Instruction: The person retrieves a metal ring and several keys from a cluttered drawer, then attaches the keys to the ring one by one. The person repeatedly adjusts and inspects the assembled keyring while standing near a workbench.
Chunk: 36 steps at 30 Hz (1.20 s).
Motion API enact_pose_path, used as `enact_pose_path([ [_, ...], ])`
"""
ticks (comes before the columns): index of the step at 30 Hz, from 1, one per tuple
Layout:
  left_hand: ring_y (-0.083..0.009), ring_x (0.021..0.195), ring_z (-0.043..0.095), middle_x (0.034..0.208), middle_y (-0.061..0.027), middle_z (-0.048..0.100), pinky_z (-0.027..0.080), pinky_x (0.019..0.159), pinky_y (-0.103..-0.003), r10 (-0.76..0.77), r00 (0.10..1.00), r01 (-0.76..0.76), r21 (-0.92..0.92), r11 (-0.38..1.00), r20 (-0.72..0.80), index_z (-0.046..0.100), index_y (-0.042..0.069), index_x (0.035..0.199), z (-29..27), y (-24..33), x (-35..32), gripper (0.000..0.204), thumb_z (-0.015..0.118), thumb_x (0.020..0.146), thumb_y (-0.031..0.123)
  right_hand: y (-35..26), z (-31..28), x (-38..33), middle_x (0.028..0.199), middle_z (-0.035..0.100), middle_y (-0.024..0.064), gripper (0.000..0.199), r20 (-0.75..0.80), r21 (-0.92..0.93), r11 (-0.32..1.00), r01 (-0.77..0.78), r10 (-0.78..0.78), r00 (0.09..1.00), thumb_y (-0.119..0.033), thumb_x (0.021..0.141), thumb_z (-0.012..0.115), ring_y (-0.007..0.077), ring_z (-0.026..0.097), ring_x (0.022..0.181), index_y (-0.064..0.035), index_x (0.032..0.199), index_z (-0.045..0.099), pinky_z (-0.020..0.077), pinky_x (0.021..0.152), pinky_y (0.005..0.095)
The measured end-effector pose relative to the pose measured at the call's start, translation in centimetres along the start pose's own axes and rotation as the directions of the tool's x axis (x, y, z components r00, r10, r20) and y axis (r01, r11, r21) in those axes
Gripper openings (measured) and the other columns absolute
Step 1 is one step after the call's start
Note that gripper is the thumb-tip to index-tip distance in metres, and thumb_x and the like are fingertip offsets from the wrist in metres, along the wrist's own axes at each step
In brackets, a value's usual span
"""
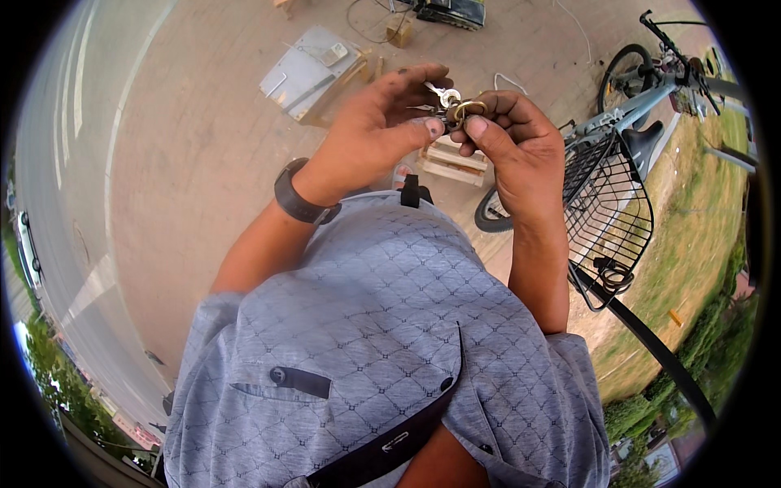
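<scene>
A bunch of silver keys (447, 96) on a brass-coloured ring (469, 109) is held up in front of my chest between both hands. My left hand (389, 115), with a dark band on its wrist, curls its thumb and fingers about the keys from the left. On the other side, my right hand (517, 138) pinches the ring between thumb and bent fingers. Both hands are closed, with dark smudges on the fingers. The lower part of the bunch is partly hidden behind the thumbs.
Below my hands stands a small wooden stool (453, 160). A low table with a grey metal top (309, 71) stands ahead to the left. At the right is a light blue bicycle (630, 106) with a black wire basket (612, 187). A road (73, 163) runs along the left.
</scene>
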<state>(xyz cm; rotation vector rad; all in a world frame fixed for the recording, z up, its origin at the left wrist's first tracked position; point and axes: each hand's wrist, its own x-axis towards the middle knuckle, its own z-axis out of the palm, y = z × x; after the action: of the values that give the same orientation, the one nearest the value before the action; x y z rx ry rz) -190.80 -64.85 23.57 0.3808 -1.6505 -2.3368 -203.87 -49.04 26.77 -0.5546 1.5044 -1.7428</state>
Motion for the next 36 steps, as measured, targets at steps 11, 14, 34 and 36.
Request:
enact_pose_path([
  [11, -0.0099, 0.097, 0.064, 0.104, -0.0024, 0.067, 0.053, 0.085, -0.025, -0.094, 0.994, 0.093, -0.034, 0.995, -0.050, 0.054, 0.000, 0.143, 0.5, 0.4, -0.2, 0.059, 0.078, 0.089, 0.003, 0.7, -1.1, -0.3, 0.094, 0.072, 0.0070, 0.015, -0.008, 0.102, 0.994, -0.030, 0.031, 0.999, -0.003, 0.097, 0.066, 0.0124, 0.067, 0.080, 0.0023, 0.112, 0.066, 0.0568, 0.073, 0.0269],
  [14, -0.0100, 0.095, 0.064, 0.102, -0.0024, 0.067, 0.053, 0.084, -0.024, -0.068, 0.994, 0.067, -0.013, 0.998, -0.090, 0.058, -0.002, 0.139, 0.3, 0.2, -0.1, 0.052, 0.076, 0.091, 0.004, 0.6, -0.8, -0.4, 0.092, 0.071, 0.0063, 0.015, -0.048, 0.058, 0.998, -0.023, 0.026, 0.999, -0.002, 0.097, 0.066, 0.0116, 0.066, 0.080, 0.0023, 0.111, 0.067, 0.0566, 0.073, 0.0265],
  [34, -0.0112, 0.082, 0.065, 0.096, -0.0049, 0.071, 0.054, 0.071, -0.027, -0.216, 0.975, 0.217, 0.006, 0.976, -0.060, 0.069, -0.001, 0.117, -0.8, 1.4, -0.2, 0.021, 0.066, 0.099, 0.011, 0.8, -0.3, -0.2, 0.088, 0.069, 0.0050, 0.019, -0.029, -0.010, 0.999, -0.051, 0.051, 0.998, -0.007, 0.094, 0.072, 0.0096, 0.062, 0.073, 0.0047, 0.108, 0.067, 0.0524, 0.067, 0.0247],
  [36, -0.0113, 0.081, 0.065, 0.095, -0.0050, 0.070, 0.054, 0.071, -0.026, -0.208, 0.976, 0.207, -0.017, 0.978, -0.060, 0.068, -0.001, 0.117, -0.8, 1.5, -0.2, 0.021, 0.066, 0.099, 0.010, 0.7, -0.1, -0.2, 0.089, 0.069, 0.0048, 0.022, -0.035, 0.002, 0.997, -0.076, 0.076, 0.997, -0.009, 0.094, 0.072, 0.0095, 0.061, 0.074, 0.0047, 0.110, 0.067, 0.0521, 0.068, 0.0246],
])
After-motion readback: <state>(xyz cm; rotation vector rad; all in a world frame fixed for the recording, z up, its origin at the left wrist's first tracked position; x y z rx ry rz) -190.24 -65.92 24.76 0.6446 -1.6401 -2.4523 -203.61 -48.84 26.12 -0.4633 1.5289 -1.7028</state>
